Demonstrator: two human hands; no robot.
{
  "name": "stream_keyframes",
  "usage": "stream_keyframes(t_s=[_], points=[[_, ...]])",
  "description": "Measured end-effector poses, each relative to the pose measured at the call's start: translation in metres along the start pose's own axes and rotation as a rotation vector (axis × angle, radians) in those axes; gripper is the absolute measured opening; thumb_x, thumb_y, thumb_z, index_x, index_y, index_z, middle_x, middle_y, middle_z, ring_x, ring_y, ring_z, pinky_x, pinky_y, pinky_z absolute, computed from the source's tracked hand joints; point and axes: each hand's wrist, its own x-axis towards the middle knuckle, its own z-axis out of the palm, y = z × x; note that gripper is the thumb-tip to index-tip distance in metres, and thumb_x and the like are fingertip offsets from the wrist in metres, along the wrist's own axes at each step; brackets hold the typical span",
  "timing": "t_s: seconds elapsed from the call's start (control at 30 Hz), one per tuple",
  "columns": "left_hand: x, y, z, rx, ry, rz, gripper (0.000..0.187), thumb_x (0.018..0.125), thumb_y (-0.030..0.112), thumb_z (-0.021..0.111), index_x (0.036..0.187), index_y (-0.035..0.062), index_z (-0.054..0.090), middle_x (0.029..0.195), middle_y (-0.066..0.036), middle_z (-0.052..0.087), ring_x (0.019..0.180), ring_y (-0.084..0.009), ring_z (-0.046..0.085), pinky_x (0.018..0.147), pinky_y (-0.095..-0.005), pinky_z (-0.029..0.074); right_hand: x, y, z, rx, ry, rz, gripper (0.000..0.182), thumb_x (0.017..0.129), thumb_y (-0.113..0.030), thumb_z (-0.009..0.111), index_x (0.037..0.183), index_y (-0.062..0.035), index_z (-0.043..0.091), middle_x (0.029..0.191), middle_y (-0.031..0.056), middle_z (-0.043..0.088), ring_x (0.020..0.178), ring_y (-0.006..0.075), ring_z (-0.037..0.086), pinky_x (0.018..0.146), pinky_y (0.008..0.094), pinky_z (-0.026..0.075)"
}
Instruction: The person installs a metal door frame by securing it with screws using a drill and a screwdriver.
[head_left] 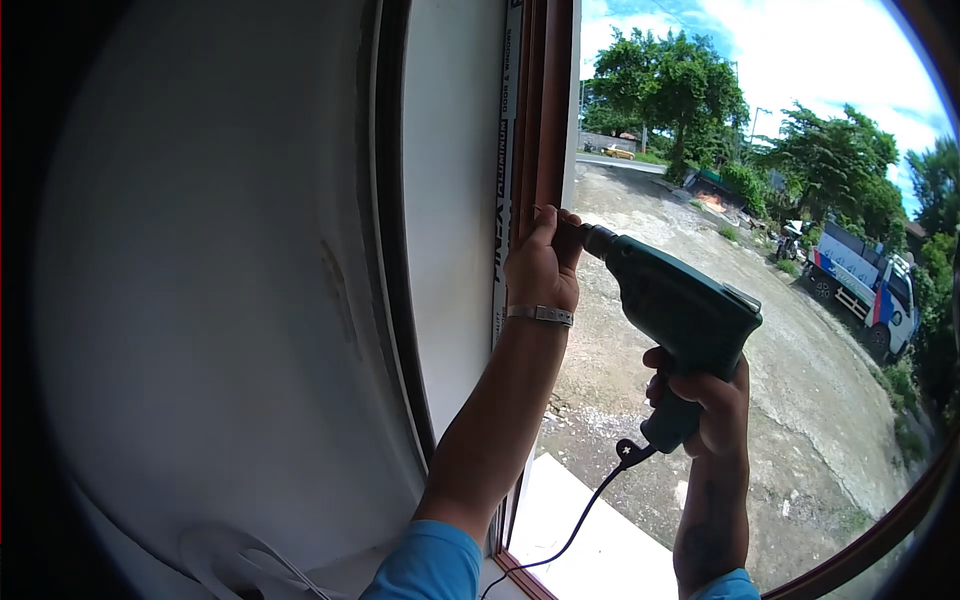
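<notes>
A dark green corded power drill (680,295) points up and left toward a reddish-brown window frame (545,110). My right hand (712,400) is wrapped round its handle, and a black cord hangs from the grip's base. My left hand (545,255), with a metal band on the wrist, is closed at the drill's front end, against the frame. Its fingers hide most of the bit and whatever they pinch. Beside that hand runs a printed protective strip (503,190) along the frame.
A pale wall (220,270) fills the left side. White curled strips (235,560) lie at the lower left. A white ledge (590,530) is below. Outside are a concrete yard (800,400), trees (680,95) and a parked truck (865,290).
</notes>
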Motion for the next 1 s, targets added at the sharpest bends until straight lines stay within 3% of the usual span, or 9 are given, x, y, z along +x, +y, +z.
stream_keyframes(t_s=[0.07, 0.53, 0.63, 0.7, 0.77, 0.83, 0.87, 0.93, 1.0], points=[[0.004, 0.002, 0.001, 0.007, 0.088, 0.045, 0.010, 0.092, 0.005, 0.058, 0.100, -0.0012, 0.056, 0.085, -0.011, 0.063, 0.076, -0.0206, 0.065, 0.070, -0.0318, 0.059, 0.009, -0.005, -0.001, 0.047, -0.034, 0.049, 0.057, 0.059, 0.004, 0.058, 0.115, 0.0071, 0.052, 0.088, 0.0186, 0.066, 0.061, 0.0223, 0.064, 0.057, 0.0326, 0.055], [0.017, -0.002, -0.010, -0.033, 0.056, 0.092, 0.010, 0.093, 0.003, 0.054, 0.102, -0.0014, 0.054, 0.089, -0.010, 0.062, 0.077, -0.0201, 0.064, 0.072, -0.0306, 0.058, 0.020, 0.002, 0.003, -0.041, -0.067, 0.036, 0.058, 0.060, 0.007, 0.059, 0.117, 0.0060, 0.050, 0.088, 0.0184, 0.065, 0.063, 0.0216, 0.064, 0.057, 0.0328, 0.055], [0.008, -0.001, -0.003, -0.086, 0.144, 0.089, 0.011, 0.093, 0.007, 0.055, 0.099, -0.0017, 0.056, 0.087, -0.010, 0.062, 0.076, -0.0194, 0.065, 0.071, -0.0307, 0.057, 0.030, -0.005, 0.011, -0.073, -0.072, 0.048, 0.057, 0.060, 0.007, 0.059, 0.116, 0.0056, 0.051, 0.088, 0.0182, 0.065, 0.063, 0.0214, 0.064, 0.058, 0.0329, 0.054], [-0.021, 0.008, 0.001, 0.209, 0.143, 0.102, 0.016, 0.092, 0.012, 0.059, 0.098, -0.0026, 0.061, 0.085, -0.008, 0.064, 0.075, -0.0192, 0.066, 0.070, -0.0305, 0.056, 0.037, -0.012, 0.015, -0.110, -0.090, 0.081, 0.055, 0.061, 0.007, 0.059, 0.115, 0.0050, 0.051, 0.088, 0.0179, 0.065, 0.062, 0.0213, 0.063, 0.058, 0.0335, 0.054], [-0.056, 0.013, -0.035, 0.968, -0.009, 0.640, 0.017, 0.090, 0.014, 0.063, 0.098, -0.0014, 0.065, 0.085, -0.009, 0.065, 0.070, -0.0207, 0.066, 0.068, -0.0296, 0.055, 0.044, -0.021, 0.014, -0.147, -0.114, 0.104, 0.054, 0.061, 0.007, 0.058, 0.115, 0.0051, 0.051, 0.087, 0.0177, 0.065, 0.062, 0.0212, 0.063, 0.058, 0.0337, 0.054], [-0.087, 0.053, -0.071, 1.514, 0.027, 1.585, 0.022, 0.083, 0.015, 0.067, 0.103, 0.0067, 0.068, 0.093, -0.009, 0.067, 0.086, -0.0223, 0.059, 0.080, -0.0326, 0.044, 0.047, -0.027, 0.015, -0.194, -0.129, 0.130, 0.051, 0.062, 0.006, 0.058, 0.113, 0.0061, 0.052, 0.087, 0.0173, 0.066, 0.062, 0.0212, 0.062, 0.058, 0.0340, 0.053], [-0.097, 0.077, -0.094, 1.735, 0.069, 1.779, 0.025, 0.083, 0.019, 0.068, 0.105, 0.0067, 0.066, 0.109, -0.011, 0.062, 0.106, -0.0267, 0.053, 0.087, -0.0392, 0.042, 0.047, -0.026, 0.016, -0.200, -0.131, 0.132, 0.051, 0.062, 0.006, 0.058, 0.113, 0.0061, 0.052, 0.087, 0.0173, 0.066, 0.062, 0.0212, 0.062, 0.058, 0.0340, 0.053], [-0.110, 0.116, -0.119, 2.104, 0.162, 1.688, 0.041, 0.080, 0.034, 0.071, 0.116, 0.0155, 0.064, 0.132, -0.015, 0.048, 0.121, -0.0340, 0.043, 0.098, -0.0506, 0.033, 0.048, -0.023, 0.015, -0.235, -0.100, 0.140, 0.052, 0.062, 0.004, 0.059, 0.113, 0.0072, 0.052, 0.088, 0.0180, 0.066, 0.062, 0.0215, 0.063, 0.058, 0.0339, 0.053], [-0.112, 0.140, -0.147, 2.367, 0.182, 1.447, 0.077, 0.074, 0.041, 0.075, 0.141, 0.0199, 0.043, 0.143, -0.020, 0.038, 0.137, -0.0460, 0.024, 0.108, -0.0671, 0.016, 0.048, -0.019, 0.011, -0.245, -0.116, 0.129, 0.053, 0.062, 0.004, 0.060, 0.114, 0.0077, 0.052, 0.089, 0.0187, 0.066, 0.063, 0.0217, 0.063, 0.058, 0.0340, 0.053]])
